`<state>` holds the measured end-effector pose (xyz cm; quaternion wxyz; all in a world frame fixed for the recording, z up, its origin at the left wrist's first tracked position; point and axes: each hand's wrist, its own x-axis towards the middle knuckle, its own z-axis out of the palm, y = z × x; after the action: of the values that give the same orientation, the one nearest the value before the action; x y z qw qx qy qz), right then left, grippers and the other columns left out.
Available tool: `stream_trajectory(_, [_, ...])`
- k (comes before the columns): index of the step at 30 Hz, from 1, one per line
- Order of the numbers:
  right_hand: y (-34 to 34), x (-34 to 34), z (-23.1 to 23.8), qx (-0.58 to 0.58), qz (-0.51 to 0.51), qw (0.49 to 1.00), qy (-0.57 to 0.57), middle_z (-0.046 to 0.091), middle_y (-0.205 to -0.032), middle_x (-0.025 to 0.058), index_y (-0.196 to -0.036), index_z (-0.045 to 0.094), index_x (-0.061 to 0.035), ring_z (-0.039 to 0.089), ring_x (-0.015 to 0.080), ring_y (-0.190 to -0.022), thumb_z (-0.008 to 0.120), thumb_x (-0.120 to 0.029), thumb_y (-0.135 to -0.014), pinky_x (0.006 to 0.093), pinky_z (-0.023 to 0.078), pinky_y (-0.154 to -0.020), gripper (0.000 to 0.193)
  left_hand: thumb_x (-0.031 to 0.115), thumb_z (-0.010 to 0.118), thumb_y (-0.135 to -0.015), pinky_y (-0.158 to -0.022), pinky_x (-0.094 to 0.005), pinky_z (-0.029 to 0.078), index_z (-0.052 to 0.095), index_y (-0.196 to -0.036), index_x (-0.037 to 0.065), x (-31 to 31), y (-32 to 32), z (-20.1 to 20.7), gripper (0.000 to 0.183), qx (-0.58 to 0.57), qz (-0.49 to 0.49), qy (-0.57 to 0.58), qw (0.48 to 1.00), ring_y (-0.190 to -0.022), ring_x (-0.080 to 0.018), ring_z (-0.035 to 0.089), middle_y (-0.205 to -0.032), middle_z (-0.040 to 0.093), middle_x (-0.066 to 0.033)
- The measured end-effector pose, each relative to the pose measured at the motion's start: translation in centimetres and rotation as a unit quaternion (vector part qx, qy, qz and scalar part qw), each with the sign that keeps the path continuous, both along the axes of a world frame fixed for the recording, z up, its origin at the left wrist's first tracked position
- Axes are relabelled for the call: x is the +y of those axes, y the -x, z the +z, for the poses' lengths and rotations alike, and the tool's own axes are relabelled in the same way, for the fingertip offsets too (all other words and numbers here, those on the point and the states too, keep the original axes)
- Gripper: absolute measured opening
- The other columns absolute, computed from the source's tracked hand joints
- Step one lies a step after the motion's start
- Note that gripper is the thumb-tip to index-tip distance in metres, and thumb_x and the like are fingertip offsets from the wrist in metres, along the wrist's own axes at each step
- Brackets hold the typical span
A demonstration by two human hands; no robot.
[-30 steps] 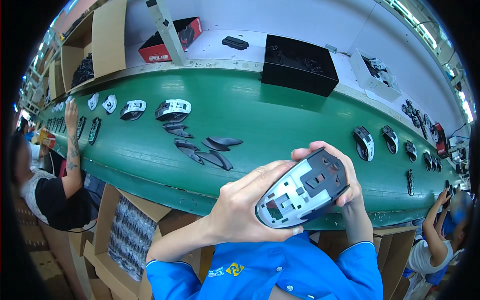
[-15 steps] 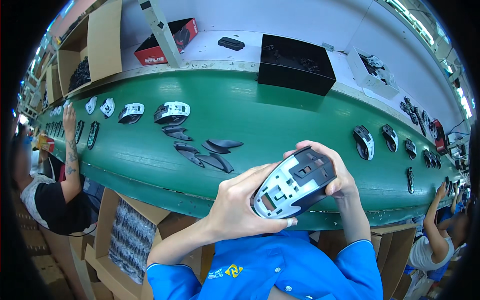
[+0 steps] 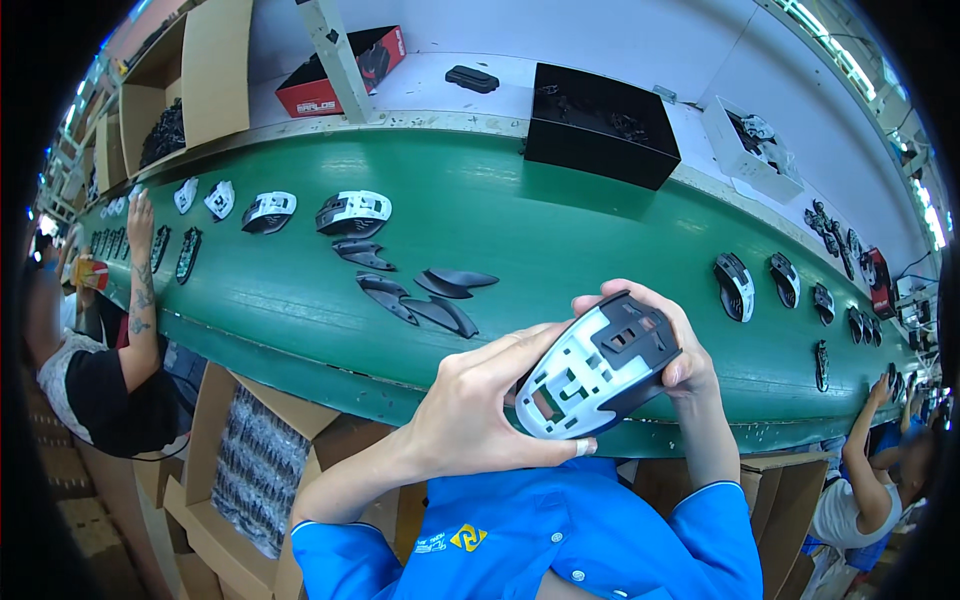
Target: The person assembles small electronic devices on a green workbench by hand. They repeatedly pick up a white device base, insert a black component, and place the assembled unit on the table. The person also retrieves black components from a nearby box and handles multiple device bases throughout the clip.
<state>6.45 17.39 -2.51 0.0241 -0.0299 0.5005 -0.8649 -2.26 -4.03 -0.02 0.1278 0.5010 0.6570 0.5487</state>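
Observation:
Between both hands, above the near edge of the green belt, I hold a white and black computer mouse shell (image 3: 570, 385) with several cut-outs. My left hand (image 3: 480, 405) grips its white end, thumb along the lower edge. The fingers of my right hand (image 3: 685, 350) wrap over the black end, partly hidden behind the shell. Loose black curved side pieces (image 3: 440, 315) lie on the belt ahead and to the left. Just beyond them rests another white and black mouse shell (image 3: 353, 213).
More mouse shells stand on the green belt (image 3: 560, 240) at left and right (image 3: 735, 287). A black box (image 3: 600, 130) and a red box (image 3: 310, 97) sit on the shelf behind. A carton of packed parts (image 3: 258, 480) is below left. Co-workers sit at both sides, one with an arm (image 3: 143, 290) over the belt.
The view has shifted slightly, so the belt and its parts appear a little to the right. Both hands still hold the mouse shell in nearly the same pose.

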Motion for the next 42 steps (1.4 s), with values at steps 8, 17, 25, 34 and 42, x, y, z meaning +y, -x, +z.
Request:
stream_trajectory(8, [-0.8, -0.4, 0.4, 0.046, -0.050, 0.990, -0.123, 0.050, -0.128, 0.0202, -0.128, 0.043, 0.0028, 0.051, 0.0284, -0.117, 0.086, -0.020, -0.053, 0.0401, 0.038, -0.103, 0.089, 0.019, 0.082, -0.060, -0.085, -0.0333, 0.048, 0.050, -0.122, -0.006, 0.2, 0.5, -1.8, 0.074, -0.127, -0.042, 0.004, 0.991, -0.103, -0.0246, 0.058, -0.115, 0.055, -0.0179])
stream_trajectory(17, [-1.5, -1.3, 1.2, 0.097, -0.035, 0.969, -0.224, 0.050, -0.130, 0.0163, -0.127, 0.044, 0.0009, 0.049, 0.0250, -0.120, 0.087, -0.012, -0.053, 0.0387, 0.036, -0.104, 0.087, 0.015, 0.083, -0.059, -0.086, -0.0328, 0.046, 0.051, -0.123, -0.005, 0.3, -0.2, -2.8, 0.074, -0.163, -0.039, -0.026, 0.985, -0.102, -0.0225, 0.056, -0.112, 0.054, -0.0150])
stream_trajectory(25, [3.2, 3.9, 3.4, 0.135, 0.092, 0.887, -0.432, 0.056, -0.122, 0.0141, -0.130, 0.048, -0.0044, 0.053, 0.0231, -0.114, 0.079, -0.024, -0.070, 0.0376, 0.038, -0.101, 0.071, 0.014, 0.072, -0.073, -0.035, -0.0221, 0.045, 0.031, -0.133, -0.006, -0.5, 2.8, -3.5, 0.076, -0.575, -0.103, -0.018, 0.812, -0.048, -0.0113, 0.056, -0.098, 0.058, -0.0150])
stream_trajectory(34, [19.8, 23.2, -1.7, 0.079, -0.262, 0.556, -0.785, 0.066, -0.095, 0.0161, -0.092, 0.068, -0.0032, 0.062, 0.0325, -0.086, 0.067, -0.011, -0.071, 0.0376, 0.050, -0.080, 0.022, 0.040, 0.075, -0.071, -0.044, -0.0282, 0.050, 0.021, -0.141, 0.004, -2.9, 4.6, -7.1, 0.095, -0.770, -0.271, -0.264, 0.514, -0.078, -0.0259, 0.053, -0.136, 0.030, -0.0319])
stream_trajectory(42, [28.9, 19.3, -3.8, -0.020, -0.154, 0.667, -0.729, 0.068, -0.089, 0.0138, -0.094, 0.070, -0.0058, 0.066, 0.0281, -0.081, 0.068, -0.027, -0.074, 0.0346, 0.052, -0.077, 0.029, 0.037, 0.077, -0.071, -0.043, -0.0237, 0.045, 0.028, -0.130, -0.007, -4.5, 5.5, -6.3, 0.089, -0.776, -0.193, -0.222, 0.558, -0.077, -0.0198, 0.042, -0.126, 0.035, -0.0207])
